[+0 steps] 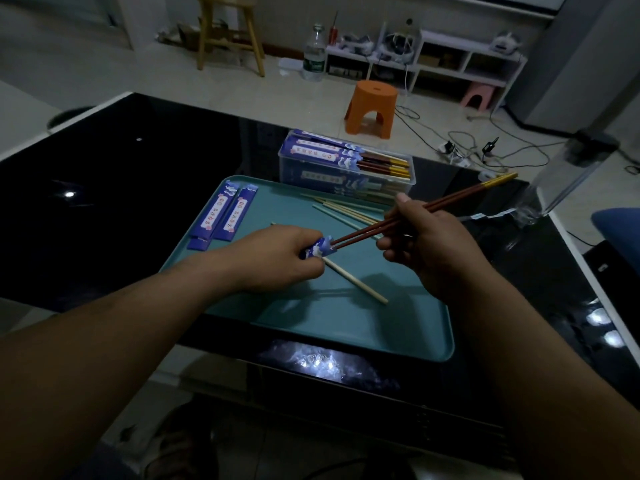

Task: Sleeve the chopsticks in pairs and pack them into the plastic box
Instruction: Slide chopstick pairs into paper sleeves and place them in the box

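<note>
My left hand (pixel 277 258) grips a blue paper sleeve (pixel 320 249) over the teal tray (pixel 398 327). My right hand (pixel 426 244) pinches a pair of dark red chopsticks (pixel 450 206) with gold ends; their tips sit in the sleeve's mouth. Most of the sleeve is hidden inside my left fist. Two empty blue sleeves (pixel 221 216) lie at the tray's far left. Pale wooden chopsticks (pixel 349 213) lie loose on the tray, one (pixel 356 282) just under my left hand. The clear plastic box (pixel 346 168) behind the tray holds several sleeved pairs.
The tray rests on a glossy black table (pixel 121 188). A crumpled clear plastic bag (pixel 540 202) lies at the table's right edge. On the floor beyond stand an orange stool (pixel 372 105), a wooden stool (pixel 228 32), a water bottle (pixel 314 57) and cables.
</note>
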The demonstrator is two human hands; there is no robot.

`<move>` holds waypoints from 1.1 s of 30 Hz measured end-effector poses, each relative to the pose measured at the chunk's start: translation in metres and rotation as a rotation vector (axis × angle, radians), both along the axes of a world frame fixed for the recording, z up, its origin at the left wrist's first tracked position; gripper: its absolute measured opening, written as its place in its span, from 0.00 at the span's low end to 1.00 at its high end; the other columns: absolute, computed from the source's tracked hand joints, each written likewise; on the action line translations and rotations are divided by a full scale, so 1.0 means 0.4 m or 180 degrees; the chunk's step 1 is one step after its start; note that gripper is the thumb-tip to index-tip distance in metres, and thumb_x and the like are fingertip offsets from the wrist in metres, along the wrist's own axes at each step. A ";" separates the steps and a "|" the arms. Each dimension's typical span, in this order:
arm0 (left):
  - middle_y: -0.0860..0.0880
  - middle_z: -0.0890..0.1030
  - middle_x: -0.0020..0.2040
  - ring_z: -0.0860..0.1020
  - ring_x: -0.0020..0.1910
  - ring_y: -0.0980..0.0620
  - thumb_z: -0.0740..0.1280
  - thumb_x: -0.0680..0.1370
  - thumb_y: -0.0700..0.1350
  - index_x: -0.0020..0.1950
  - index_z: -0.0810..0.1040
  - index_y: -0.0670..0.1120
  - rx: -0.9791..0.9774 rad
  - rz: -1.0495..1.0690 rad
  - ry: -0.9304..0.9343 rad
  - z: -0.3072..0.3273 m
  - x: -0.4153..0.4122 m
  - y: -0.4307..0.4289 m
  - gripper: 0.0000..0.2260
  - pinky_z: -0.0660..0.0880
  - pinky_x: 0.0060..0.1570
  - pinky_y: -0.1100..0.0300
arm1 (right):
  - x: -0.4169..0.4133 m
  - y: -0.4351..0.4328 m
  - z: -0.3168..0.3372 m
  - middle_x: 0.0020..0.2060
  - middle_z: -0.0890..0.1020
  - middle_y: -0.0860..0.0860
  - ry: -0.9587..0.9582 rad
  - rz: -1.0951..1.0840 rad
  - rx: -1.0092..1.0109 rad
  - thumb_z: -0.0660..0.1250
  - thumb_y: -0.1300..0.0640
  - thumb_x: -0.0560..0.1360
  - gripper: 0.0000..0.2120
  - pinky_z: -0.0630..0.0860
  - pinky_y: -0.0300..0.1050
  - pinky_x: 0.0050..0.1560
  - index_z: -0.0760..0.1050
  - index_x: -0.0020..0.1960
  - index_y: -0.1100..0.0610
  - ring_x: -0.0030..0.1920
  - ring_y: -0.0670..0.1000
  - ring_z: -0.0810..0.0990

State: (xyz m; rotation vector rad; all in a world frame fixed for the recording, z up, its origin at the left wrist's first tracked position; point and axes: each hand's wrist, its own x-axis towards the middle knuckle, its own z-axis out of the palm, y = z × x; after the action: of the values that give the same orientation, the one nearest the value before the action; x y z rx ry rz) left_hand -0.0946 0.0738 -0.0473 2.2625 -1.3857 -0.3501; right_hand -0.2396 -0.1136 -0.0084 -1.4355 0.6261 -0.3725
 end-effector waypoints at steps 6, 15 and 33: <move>0.52 0.77 0.35 0.74 0.34 0.57 0.65 0.81 0.58 0.45 0.73 0.50 -0.0056 -0.0064 0.0020 0.009 -0.008 -0.003 0.13 0.68 0.34 0.57 | 0.006 0.017 -0.011 0.38 0.82 0.55 0.0000 -0.0047 -0.0064 0.65 0.47 0.83 0.15 0.80 0.44 0.38 0.78 0.51 0.59 0.38 0.53 0.84; 0.50 0.78 0.33 0.74 0.33 0.49 0.60 0.86 0.47 0.52 0.75 0.38 -0.0133 -0.0196 0.1977 0.021 -0.011 -0.008 0.13 0.73 0.37 0.54 | 0.040 0.073 -0.056 0.40 0.84 0.52 0.0391 0.0086 -0.0169 0.64 0.38 0.82 0.22 0.76 0.43 0.36 0.82 0.56 0.57 0.37 0.50 0.78; 0.45 0.76 0.36 0.72 0.31 0.50 0.60 0.86 0.50 0.53 0.76 0.39 0.0227 -0.0087 0.2151 0.037 0.003 0.004 0.14 0.72 0.31 0.62 | 0.032 0.025 -0.052 0.46 0.83 0.57 0.0437 -0.0404 -0.0881 0.59 0.50 0.86 0.11 0.77 0.47 0.36 0.76 0.56 0.55 0.34 0.52 0.81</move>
State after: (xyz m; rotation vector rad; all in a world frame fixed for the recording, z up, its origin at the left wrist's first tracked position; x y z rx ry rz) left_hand -0.0936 0.0754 -0.0326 1.8993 -1.0475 -1.0687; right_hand -0.2268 -0.1035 -0.0290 -1.7002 0.8029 -0.4775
